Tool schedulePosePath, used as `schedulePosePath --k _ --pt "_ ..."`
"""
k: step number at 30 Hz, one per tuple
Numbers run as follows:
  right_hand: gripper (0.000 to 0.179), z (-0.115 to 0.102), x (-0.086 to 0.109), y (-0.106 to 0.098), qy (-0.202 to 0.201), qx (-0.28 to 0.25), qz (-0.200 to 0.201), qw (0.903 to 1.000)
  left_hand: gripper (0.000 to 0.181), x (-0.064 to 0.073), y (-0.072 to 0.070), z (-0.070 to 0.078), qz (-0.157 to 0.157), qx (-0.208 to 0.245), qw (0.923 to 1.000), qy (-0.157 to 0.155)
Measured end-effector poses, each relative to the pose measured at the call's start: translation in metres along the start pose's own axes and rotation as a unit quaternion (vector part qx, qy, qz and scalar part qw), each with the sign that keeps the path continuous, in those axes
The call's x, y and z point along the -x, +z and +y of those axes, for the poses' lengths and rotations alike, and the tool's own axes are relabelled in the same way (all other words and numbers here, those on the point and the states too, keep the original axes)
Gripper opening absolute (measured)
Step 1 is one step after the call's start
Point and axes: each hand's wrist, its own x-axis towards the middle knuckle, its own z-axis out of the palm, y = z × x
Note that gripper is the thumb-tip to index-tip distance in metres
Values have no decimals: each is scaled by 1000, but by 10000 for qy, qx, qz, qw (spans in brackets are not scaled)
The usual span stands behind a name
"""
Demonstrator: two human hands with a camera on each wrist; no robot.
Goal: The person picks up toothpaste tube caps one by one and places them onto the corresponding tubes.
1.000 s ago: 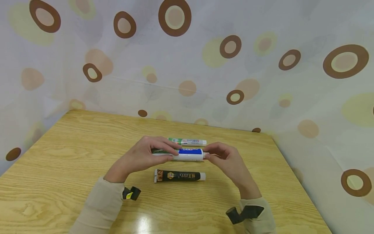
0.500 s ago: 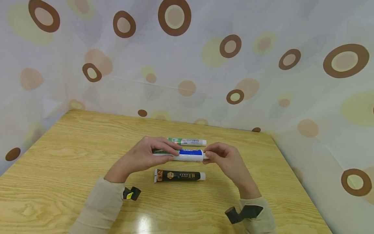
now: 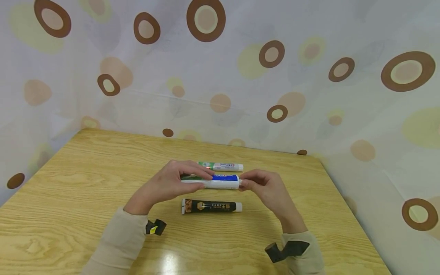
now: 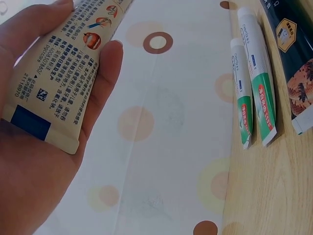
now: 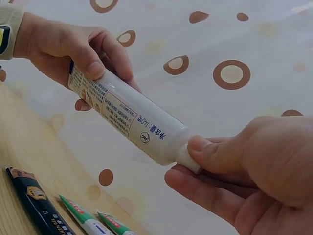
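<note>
My left hand (image 3: 172, 181) grips a white and blue toothpaste tube (image 3: 223, 182) by its body, thumb on one side and fingers on the other. In the right wrist view the tube is held up from the table, its capped end toward my right hand (image 3: 268, 189). Right thumb and fingers pinch the white cap (image 5: 187, 159), mostly covering it. The crimped end of the tube lies against the left palm in the left wrist view. A black toothpaste tube (image 3: 213, 206) lies nearer me on the table.
Behind the held tube lies a white and green toothpaste tube (image 3: 227, 167). The left wrist view shows a second, smaller green and white tube (image 4: 241, 93) beside it. The wooden table (image 3: 103, 160) ends at a wall with a circle-patterned covering (image 3: 220, 76).
The right thumb and fingertips have shifted slightly at the cap. The left hand keeps its hold on the tube, and the tubes on the table have not moved.
</note>
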Motion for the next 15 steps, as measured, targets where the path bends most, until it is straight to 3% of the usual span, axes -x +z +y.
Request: schedulePosePath --k 7,15 --pt "16 -1 -2 3 266 83 360 9990 24 -2 1 1 21 -172 9998 47" --pt "16 -3 -1 3 424 -29 288 9987 24 -1 1 1 -45 -266 9996 55"
